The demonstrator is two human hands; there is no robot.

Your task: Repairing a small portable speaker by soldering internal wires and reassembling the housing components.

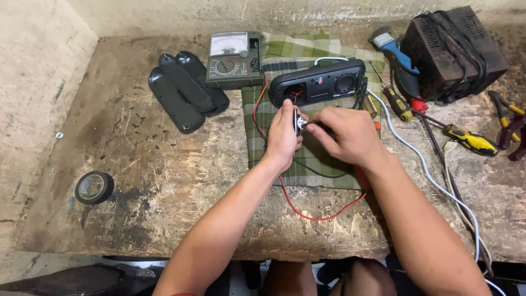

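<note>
My left hand point(283, 134) grips a small dark round part point(297, 121), likely a small speaker, over a green checked cloth point(274, 55). My right hand point(348, 133) pinches at the same part from the right, fingertips touching it. Just beyond lies an opened black speaker housing point(318, 81) with two round holes and thin wires inside. A red wire point(312, 215) loops from the cloth toward the bench's near edge. What my right fingers hold, if anything, is hidden.
An analogue multimeter point(233, 59) and two black grille covers point(186, 90) lie at the back left. A roll of black tape point(93, 187) sits at the left. Screwdrivers point(470, 140), pliers point(507, 118), a white cable point(433, 181) and a black box point(455, 49) crowd the right.
</note>
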